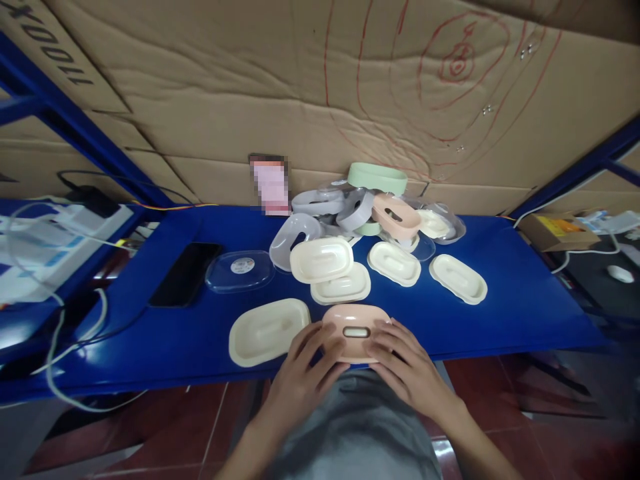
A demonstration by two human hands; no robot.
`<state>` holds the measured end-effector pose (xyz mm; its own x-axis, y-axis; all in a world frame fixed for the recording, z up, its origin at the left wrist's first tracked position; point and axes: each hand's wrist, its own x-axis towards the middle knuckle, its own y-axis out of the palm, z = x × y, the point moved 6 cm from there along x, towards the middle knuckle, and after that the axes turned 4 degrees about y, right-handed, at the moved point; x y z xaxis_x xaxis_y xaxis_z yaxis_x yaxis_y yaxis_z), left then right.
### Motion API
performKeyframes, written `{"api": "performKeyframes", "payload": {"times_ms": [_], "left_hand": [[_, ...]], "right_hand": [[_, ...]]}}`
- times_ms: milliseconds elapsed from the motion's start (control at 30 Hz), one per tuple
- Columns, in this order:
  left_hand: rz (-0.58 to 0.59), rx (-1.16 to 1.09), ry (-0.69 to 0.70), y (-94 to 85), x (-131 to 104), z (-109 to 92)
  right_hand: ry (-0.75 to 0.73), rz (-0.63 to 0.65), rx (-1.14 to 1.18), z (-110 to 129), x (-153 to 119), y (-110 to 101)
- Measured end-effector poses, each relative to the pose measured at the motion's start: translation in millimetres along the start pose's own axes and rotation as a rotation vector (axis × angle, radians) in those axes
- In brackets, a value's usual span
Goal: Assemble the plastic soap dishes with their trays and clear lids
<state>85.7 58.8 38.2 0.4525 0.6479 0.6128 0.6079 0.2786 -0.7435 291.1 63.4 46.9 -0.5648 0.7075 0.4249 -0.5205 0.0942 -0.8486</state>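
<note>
A peach plastic piece [356,315] with an oval slot, cream showing through the slot, is held at the table's front edge. My left hand [313,360] grips its left end, and my right hand [403,357] grips its right end. Just left of it lies a cream oval tray [265,332]. Beyond the piece, one cream tray [321,259] overlaps another [345,285]. Two more cream trays [394,263] [458,279] lie to the right.
Grey, peach and green parts [377,179] are heaped against the cardboard wall [210,107]. A clear lid [240,272] and a black phone [185,275] lie at the left of the blue table [525,293]. Another phone [271,187] leans upright at the back. Cables hang at the left.
</note>
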Motion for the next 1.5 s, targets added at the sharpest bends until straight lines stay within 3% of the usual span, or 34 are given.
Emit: {"api": "performKeyframes", "payload": {"times_ms": [133,367,533,767,900,1100,1267,1367,1500], "left_hand": [[0.047,0.035,0.032,2.7,-2.2,0.0],[0.026,0.047,0.023,2.1,1.8,-1.9],[0.007,0.098,0.043,-11.2,-3.0,-1.0],[-0.039,0.336,-0.168,-53.4,-37.7,42.6],[-0.038,0.353,-0.179,-57.4,-49.4,52.1],[-0.046,0.341,-0.147,-54.0,-42.8,48.7],[-0.101,0.390,-0.234,-57.9,-38.5,48.9],[-0.128,0.342,-0.196,-54.9,-31.9,34.9],[-0.029,0.189,-0.040,-35.4,-14.1,5.8]], "right_hand": [[-0.007,0.047,-0.003,-1.5,-0.7,-0.2],[0.018,0.081,0.051,-7.0,2.4,-2.2],[0.042,0.107,0.055,-14.4,0.5,-5.6],[0.210,0.030,-0.051,-63.9,-25.2,-36.5],[0.215,-0.014,-0.060,-63.4,-25.4,-41.8],[0.088,0.041,0.029,-20.4,0.6,-18.3],[-0.004,0.057,0.024,0.1,17.8,-8.6],[-0.027,0.053,0.020,-9.1,25.5,-12.6],[0.162,-0.012,-0.100,-60.9,35.7,-24.5]]}}
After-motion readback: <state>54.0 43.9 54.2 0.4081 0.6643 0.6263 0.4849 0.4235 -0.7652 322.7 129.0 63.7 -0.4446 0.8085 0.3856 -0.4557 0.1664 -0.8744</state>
